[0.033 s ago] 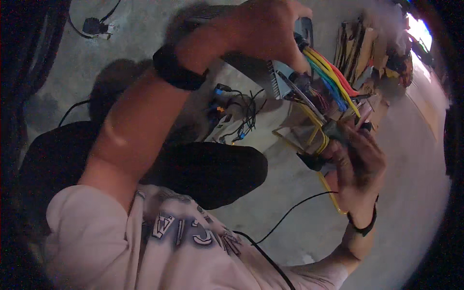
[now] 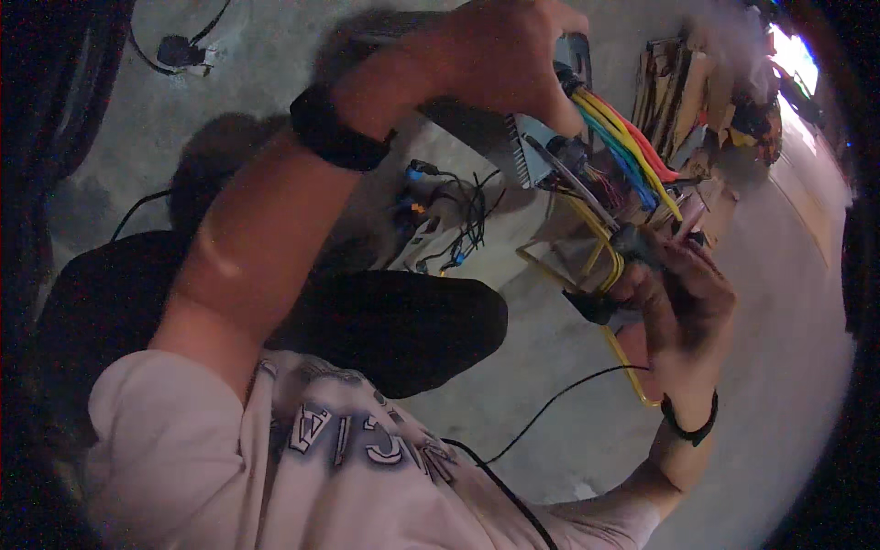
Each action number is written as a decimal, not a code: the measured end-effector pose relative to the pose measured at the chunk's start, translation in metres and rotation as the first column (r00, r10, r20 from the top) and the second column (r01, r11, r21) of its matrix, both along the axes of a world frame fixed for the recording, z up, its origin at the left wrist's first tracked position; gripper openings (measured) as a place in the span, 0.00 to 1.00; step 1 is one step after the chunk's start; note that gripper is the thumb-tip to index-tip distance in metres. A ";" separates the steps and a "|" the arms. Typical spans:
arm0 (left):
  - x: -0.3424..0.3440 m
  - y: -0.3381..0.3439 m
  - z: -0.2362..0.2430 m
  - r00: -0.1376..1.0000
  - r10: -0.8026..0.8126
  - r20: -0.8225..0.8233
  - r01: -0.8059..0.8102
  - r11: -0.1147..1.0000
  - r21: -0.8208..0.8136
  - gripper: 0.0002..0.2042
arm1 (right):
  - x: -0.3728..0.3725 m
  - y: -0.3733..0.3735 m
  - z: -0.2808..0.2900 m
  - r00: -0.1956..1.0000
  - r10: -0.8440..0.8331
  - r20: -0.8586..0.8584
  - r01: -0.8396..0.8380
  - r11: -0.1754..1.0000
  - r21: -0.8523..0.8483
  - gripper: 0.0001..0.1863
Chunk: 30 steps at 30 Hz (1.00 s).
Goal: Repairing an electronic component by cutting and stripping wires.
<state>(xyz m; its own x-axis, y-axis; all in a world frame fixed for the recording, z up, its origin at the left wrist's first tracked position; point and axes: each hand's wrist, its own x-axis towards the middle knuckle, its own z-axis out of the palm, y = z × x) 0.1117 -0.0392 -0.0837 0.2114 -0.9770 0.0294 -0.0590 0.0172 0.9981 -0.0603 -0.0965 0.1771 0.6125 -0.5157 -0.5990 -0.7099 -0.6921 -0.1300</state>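
My left hand (image 2: 513,69) is closed over a grey finned metal box (image 2: 541,165), holding it tilted above the floor. Thick red, yellow, green and blue wires (image 2: 628,142) come out of the box, with a bundle of thinner wires beside them. My right hand (image 2: 687,293) is wrapped round the dark handle of a screwdriver (image 2: 577,188). The screwdriver's long metal shaft points up and left at the box; my left hand and the wires keep me from telling whether its tip touches a screw. Thin yellow wires (image 2: 612,266) hang beside the handle.
A tangle of black cables with blue connectors (image 2: 467,229) lies on the grey floor beyond my knee (image 2: 412,321). Flattened cardboard (image 2: 678,101) is stacked at the far right. A black plug with cable (image 2: 179,50) sits at the upper left.
My right hand and wrist have shifted very slightly to the right around the screwdriver handle. The left hand and the box look the same.
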 end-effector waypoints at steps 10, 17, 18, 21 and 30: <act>-0.016 -0.002 -0.019 0.996 0.091 -0.010 -0.091 0.991 -0.098 0.50 | 0.007 0.005 0.014 0.521 0.776 -0.355 -0.852 0.446 -0.275 0.28; -0.009 -0.001 0.003 1.000 0.011 -0.013 -0.012 0.994 -0.112 0.50 | -0.004 0.008 0.015 0.551 0.773 -0.314 -0.831 0.475 -0.289 0.21; 0.000 0.008 0.007 0.999 -0.034 -0.007 0.034 0.999 -0.015 0.50 | -0.008 -0.002 0.004 0.705 0.692 -0.153 -0.702 0.654 -0.281 0.21; 0.006 0.016 0.010 0.999 -0.031 0.019 0.030 0.999 0.039 0.49 | -0.007 0.003 -0.004 0.975 0.224 0.017 -0.220 0.968 -0.123 0.22; -0.019 -0.007 -0.021 0.974 0.186 0.131 -0.175 0.980 -0.096 0.42 | 0.008 0.006 0.005 0.842 0.516 -0.158 -0.540 0.811 -0.227 0.26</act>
<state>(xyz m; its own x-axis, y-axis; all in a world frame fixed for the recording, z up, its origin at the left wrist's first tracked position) 0.0924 -0.0459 -0.1048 0.3722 -0.9159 0.1502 -0.2066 0.0760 0.9755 -0.0522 -0.0903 0.1819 0.7876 -0.2674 -0.5551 -0.2255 -0.9635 0.1443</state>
